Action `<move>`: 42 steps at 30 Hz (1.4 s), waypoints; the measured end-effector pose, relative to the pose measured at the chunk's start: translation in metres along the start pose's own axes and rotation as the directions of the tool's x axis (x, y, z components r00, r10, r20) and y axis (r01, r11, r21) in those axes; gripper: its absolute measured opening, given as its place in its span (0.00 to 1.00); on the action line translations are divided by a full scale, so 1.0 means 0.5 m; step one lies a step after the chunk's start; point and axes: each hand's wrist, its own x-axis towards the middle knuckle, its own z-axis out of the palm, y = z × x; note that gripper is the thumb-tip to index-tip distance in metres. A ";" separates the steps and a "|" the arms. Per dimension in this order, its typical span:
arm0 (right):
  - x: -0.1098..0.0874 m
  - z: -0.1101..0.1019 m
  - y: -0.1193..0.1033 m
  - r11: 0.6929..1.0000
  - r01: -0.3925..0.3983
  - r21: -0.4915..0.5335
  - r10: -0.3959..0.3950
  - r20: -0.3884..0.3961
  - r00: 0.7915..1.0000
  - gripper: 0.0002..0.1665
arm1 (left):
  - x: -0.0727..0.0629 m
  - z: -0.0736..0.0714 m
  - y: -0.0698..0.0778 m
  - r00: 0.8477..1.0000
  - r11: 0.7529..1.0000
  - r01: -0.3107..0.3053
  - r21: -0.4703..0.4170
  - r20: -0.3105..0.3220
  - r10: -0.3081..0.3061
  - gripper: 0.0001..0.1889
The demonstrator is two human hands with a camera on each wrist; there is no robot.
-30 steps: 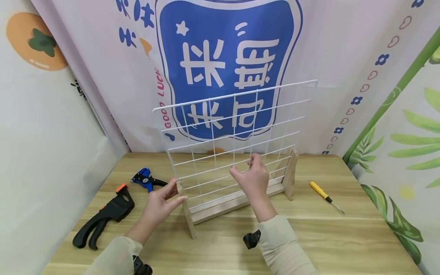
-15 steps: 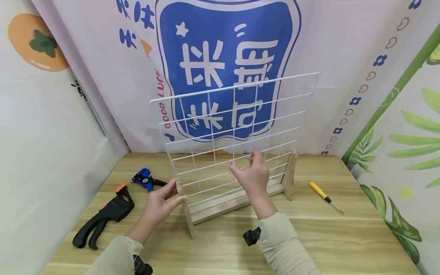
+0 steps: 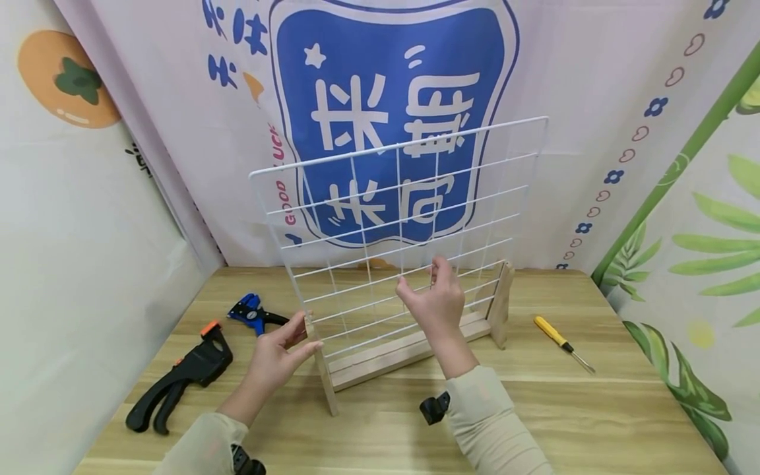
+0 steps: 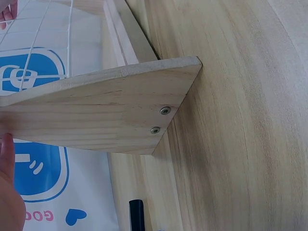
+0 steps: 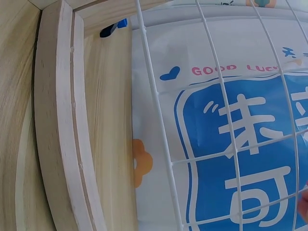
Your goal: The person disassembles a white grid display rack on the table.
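A white wire grid panel [image 3: 398,146] stands nearly upright at a wooden stand. The stand has a left side board [image 3: 323,377], a right side board [image 3: 502,307] and a grooved crossbar [image 3: 386,362] between them. My left hand [image 3: 274,359] grips the upper end of the left side board between thumb and fingers. My right hand [image 3: 436,309] pinches the grid's wires near its lower middle. In the right wrist view, the grid's lowest wire [image 5: 161,115] is apart from the groove of the crossbar [image 5: 65,120]. Two screw heads [image 4: 165,110] show in the side board in the left wrist view.
To the left lie a black clamp-like tool with an orange tip [image 3: 187,373] and a blue-and-black wire stripper [image 3: 252,313]. A yellow-handled screwdriver [image 3: 555,335] lies on the right of the wooden table [image 3: 594,422]. A printed curtain [image 3: 594,79] hangs behind.
The grid has risen relative to the stand, and its top edge has shifted slightly left. My right hand's fingertips moved up a little; my left hand stays on the side board.
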 end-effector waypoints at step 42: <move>0.066 -0.053 -0.044 0.995 -0.080 -0.052 0.091 0.267 0.959 0.34 | -0.002 0.002 -0.003 1.000 1.000 -0.011 -0.006 -0.002 0.011 0.33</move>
